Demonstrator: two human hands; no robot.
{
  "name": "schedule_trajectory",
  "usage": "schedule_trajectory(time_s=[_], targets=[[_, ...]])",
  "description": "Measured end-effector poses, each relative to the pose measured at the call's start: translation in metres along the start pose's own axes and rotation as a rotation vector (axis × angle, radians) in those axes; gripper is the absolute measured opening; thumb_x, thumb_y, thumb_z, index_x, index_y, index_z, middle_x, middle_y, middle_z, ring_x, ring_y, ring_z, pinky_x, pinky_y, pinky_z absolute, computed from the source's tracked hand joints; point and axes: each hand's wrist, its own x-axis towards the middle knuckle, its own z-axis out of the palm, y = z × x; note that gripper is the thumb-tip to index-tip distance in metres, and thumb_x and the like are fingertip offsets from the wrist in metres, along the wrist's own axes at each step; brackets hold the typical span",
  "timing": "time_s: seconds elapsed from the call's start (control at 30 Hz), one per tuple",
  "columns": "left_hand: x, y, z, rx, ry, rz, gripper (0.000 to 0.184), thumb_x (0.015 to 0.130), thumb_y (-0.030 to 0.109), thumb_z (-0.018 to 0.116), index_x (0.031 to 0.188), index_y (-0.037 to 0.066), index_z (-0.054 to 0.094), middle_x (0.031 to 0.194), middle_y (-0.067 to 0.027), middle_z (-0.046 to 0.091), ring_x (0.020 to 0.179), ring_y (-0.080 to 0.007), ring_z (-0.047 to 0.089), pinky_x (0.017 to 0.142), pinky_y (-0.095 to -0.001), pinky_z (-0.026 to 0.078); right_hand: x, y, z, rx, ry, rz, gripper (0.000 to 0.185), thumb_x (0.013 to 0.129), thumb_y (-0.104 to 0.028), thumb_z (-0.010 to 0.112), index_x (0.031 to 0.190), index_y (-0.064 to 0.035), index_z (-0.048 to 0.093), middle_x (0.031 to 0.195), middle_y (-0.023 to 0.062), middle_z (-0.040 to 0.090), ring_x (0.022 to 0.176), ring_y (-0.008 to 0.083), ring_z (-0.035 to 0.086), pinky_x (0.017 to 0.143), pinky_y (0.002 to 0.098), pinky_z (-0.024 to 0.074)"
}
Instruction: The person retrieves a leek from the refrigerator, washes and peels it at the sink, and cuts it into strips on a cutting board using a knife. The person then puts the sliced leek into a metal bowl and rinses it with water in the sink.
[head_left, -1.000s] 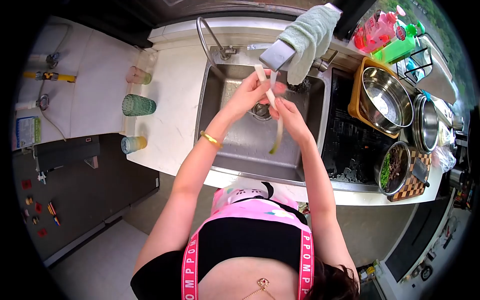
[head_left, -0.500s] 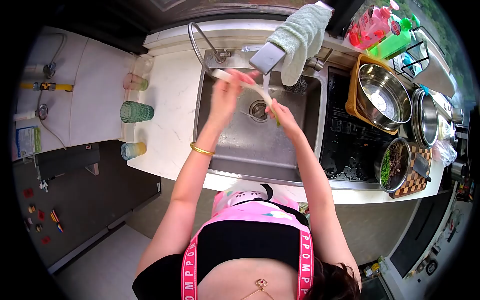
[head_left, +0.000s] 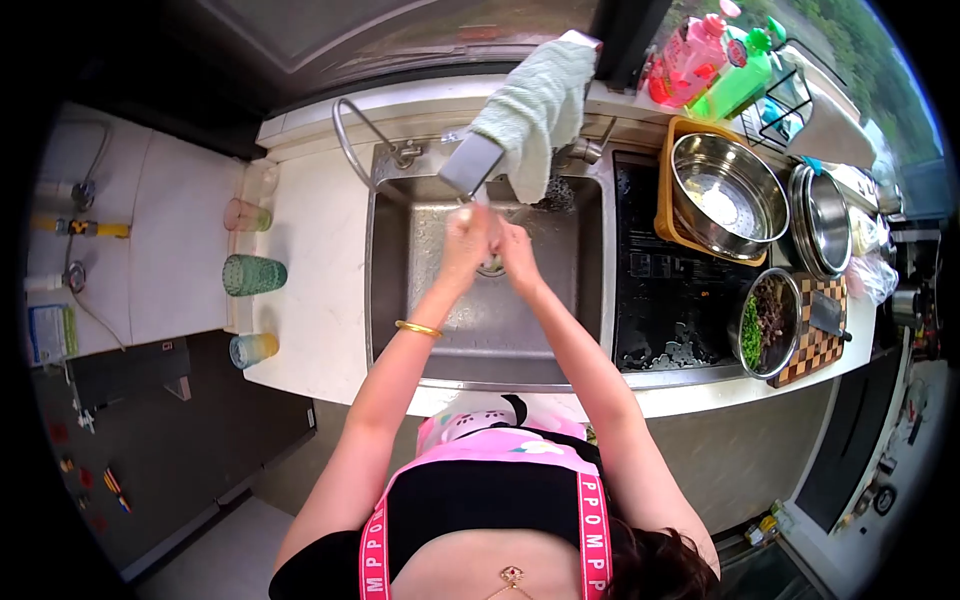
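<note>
Over the steel sink (head_left: 490, 340), both hands are close together beneath the grey tap head (head_left: 471, 165). My left hand (head_left: 466, 240) is closed and blurred, and my right hand (head_left: 513, 250) is closed beside it. What they hold is mostly hidden; a small pale bit shows between and below them, too smeared to name. A light green towel (head_left: 538, 110) hangs over the tap. The thin curved spout (head_left: 350, 135) stands at the sink's back left.
Three glasses, including a green one (head_left: 254, 275), stand on the left counter. Right of the sink are a black cooktop (head_left: 650, 290), a steel pot (head_left: 730, 195) in a tan tray, a bowl of chopped food (head_left: 768, 325) and a checkered board (head_left: 815, 350). Soap bottles (head_left: 690, 60) stand behind.
The hands have come together under the tap, the left moving in from the side. The long pale stalk stretched between them earlier no longer shows clearly. The camera view has shifted.
</note>
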Motion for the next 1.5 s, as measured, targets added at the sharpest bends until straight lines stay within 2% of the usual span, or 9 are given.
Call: schedule_trajectory(time_s=[0.2,0.33,0.5,0.6,0.73,0.87,1.07,1.2,1.5], targets=[[-0.007,0.018,0.021,0.327,0.058,0.142,0.023,0.094,0.021,0.050,0.081,0.002,0.051,0.071,0.0007,0.053,0.065,-0.0070,0.047,0.056,-0.0231,0.038,0.011,0.005,0.010,0.244,-0.075,0.053,0.031,0.096,-0.028,0.043,0.091,-0.0023,0.061,0.078,-0.0013,0.055,0.071,0.0073,0.049,0.063,0.0258,0.0424],[-0.016,0.018,0.013,0.527,0.174,0.097,0.020,0.095,0.023,0.048,0.092,0.004,0.053,0.083,-0.0029,0.055,0.077,-0.0106,0.049,0.071,-0.0265,0.042,0.013,-0.006,0.010,-0.018,-0.042,-0.111,0.044,0.096,-0.039,0.039,0.075,-0.0051,0.059,0.061,0.0007,0.050,0.055,0.0088,0.044,0.050,0.0276,0.0353],[-0.007,0.061,0.014,0.005,0.174,0.298,0.019,0.099,0.024,0.038,0.090,0.007,0.042,0.081,-0.0038,0.053,0.098,-0.0199,0.057,0.090,-0.0333,0.040,0.014,0.063,-0.017,-0.036,0.172,0.280,0.061,0.091,-0.052,0.042,0.058,-0.0022,0.055,0.049,0.0026,0.047,0.050,0.0126,0.046,0.050,0.0291,0.0353],[-0.010,0.058,0.021,0.167,0.135,0.260,0.025,0.097,0.027,0.043,0.083,0.007,0.046,0.076,-0.0029,0.050,0.078,-0.0156,0.052,0.095,-0.0381,0.040,0.014,0.079,-0.022,0.003,0.157,0.398,0.063,0.090,-0.052,0.041,0.053,-0.0038,0.054,0.042,0.0015,0.040,0.041,0.0146,0.044,0.048,0.0294,0.0366],[-0.016,0.052,0.039,0.530,0.104,0.088,0.038,0.100,0.031,0.036,0.071,0.008,0.043,0.069,0.0003,0.043,0.070,-0.0105,0.044,0.068,-0.0258,0.039,0.025,0.098,-0.040,-0.340,0.233,0.338,0.057,0.089,-0.046,0.043,0.053,-0.0029,0.054,0.047,0.0079,0.049,0.050,0.0228,0.055,0.055,0.0364,0.0430],[-0.001,0.026,0.029,0.281,0.006,0.163,0.037,0.098,0.030,0.041,0.072,0.004,0.045,0.065,-0.0015,0.047,0.066,-0.0103,0.045,0.061,-0.0253,0.037,0.035,0.068,-0.092,-0.742,0.522,-0.011,0.017,0.080,-0.015,0.053,0.084,-0.0022,0.064,0.079,0.0173,0.063,0.080,0.0366,0.059,0.072,0.0477,0.0459],[0.006,0.034,0.034,0.367,0.063,0.085,0.032,0.097,0.027,0.041,0.076,0.003,0.045,0.077,-0.0018,0.050,0.073,-0.0102,0.045,0.068,-0.0243,0.036,0.129,-0.024,-0.146,-0.732,0.786,-0.277,0.044,0.075,-0.005,0.050,0.118,0.0018,0.049,0.117,0.0232,0.050,0.111,0.0379,0.046,0.093,0.0425,0.0371],[0.010,0.035,0.033,0.374,0.035,0.049,0.027,0.097,0.025,0.041,0.082,0.004,0.046,0.083,-0.0018,0.051,0.081,-0.0104,0.048,0.075,-0.0239,0.038,0.188,-0.038,-0.159,-0.503,0.307,-0.117,0.055,0.071,-0.004,0.048,0.125,0.0023,0.048,0.124,0.0214,0.052,0.115,0.0312,0.050,0.097,0.0347,0.0367],[-0.024,0.049,0.002,0.210,0.224,-0.052,0.028,0.098,0.027,0.041,0.089,0.003,0.052,0.097,-0.0113,0.062,0.103,-0.0233,0.059,0.088,-0.0352,0.047,-0.004,-0.014,-0.128,-0.705,-0.080,-0.136,0.036,0.081,-0.017,0.056,0.114,-0.0019,0.057,0.116,0.0196,0.057,0.111,0.0336,0.052,0.096,0.0373,0.0401]])
